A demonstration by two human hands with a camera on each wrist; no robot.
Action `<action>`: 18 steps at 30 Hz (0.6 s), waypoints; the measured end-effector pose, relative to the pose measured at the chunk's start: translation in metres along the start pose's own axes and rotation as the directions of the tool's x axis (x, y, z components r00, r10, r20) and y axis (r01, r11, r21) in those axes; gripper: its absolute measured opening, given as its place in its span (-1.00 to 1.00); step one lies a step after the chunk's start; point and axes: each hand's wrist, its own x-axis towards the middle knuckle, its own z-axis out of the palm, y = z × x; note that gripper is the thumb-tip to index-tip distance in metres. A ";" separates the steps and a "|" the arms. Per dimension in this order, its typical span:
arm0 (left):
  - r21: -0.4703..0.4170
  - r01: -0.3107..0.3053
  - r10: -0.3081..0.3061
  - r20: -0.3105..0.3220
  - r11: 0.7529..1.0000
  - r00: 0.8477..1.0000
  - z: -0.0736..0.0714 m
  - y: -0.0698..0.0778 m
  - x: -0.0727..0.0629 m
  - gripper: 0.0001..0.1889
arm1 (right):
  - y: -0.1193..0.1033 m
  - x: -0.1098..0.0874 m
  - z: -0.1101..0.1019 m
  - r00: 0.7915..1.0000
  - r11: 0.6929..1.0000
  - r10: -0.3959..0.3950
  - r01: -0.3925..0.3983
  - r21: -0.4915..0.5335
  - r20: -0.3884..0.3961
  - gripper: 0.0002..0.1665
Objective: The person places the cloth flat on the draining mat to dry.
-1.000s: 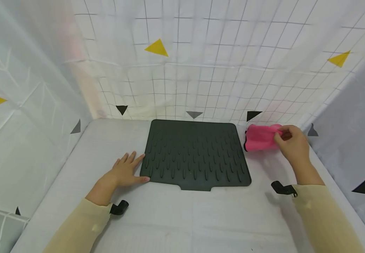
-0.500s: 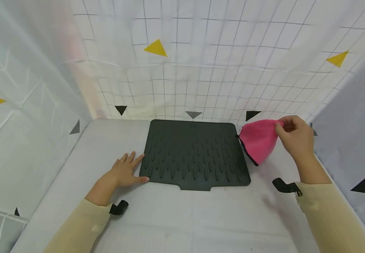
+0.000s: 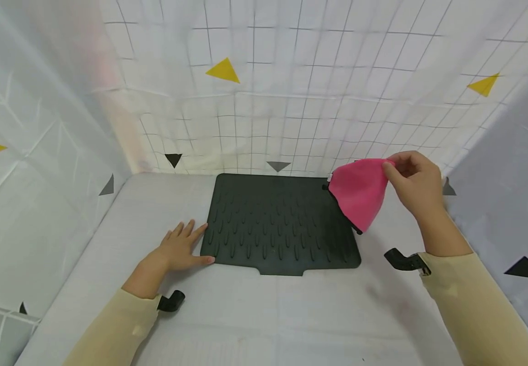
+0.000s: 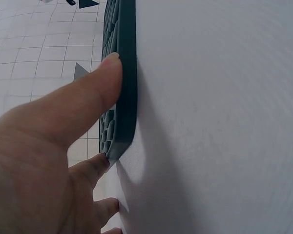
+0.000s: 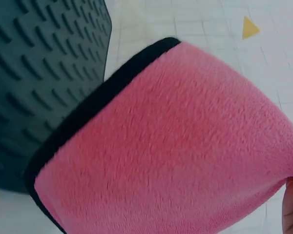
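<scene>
Pinching pink cloth (image 3: 360, 190) by one end in right hand (image 3: 418, 183), just lifted from beside dark ribbed mat (image 3: 268, 223) and swung left across its right edge, so apparently past pick-up; cannot tell if touching. Resting left hand (image 3: 178, 250), with fingers spread, at mat's left edge.

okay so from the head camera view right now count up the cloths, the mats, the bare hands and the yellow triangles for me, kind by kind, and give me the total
Pink cloth: 1
Dark mat: 1
Left hand and right hand: 2
Yellow triangles: 3
Total: 7
</scene>
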 end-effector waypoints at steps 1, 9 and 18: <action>0.001 0.000 0.000 -0.001 1.000 1.000 0.000 0.000 0.000 0.10 | -0.002 0.001 0.002 1.000 1.000 -0.011 0.011 0.014 0.005 -0.68; -0.007 0.006 -0.006 -0.004 1.000 1.000 0.001 -0.002 0.001 0.10 | -0.023 0.012 0.019 0.995 0.994 -0.081 0.076 0.076 0.064 -0.73; -0.010 0.008 -0.008 0.006 1.000 1.000 0.000 0.001 -0.001 0.10 | -0.037 0.021 0.042 0.979 0.982 -0.107 0.077 0.172 0.175 -0.75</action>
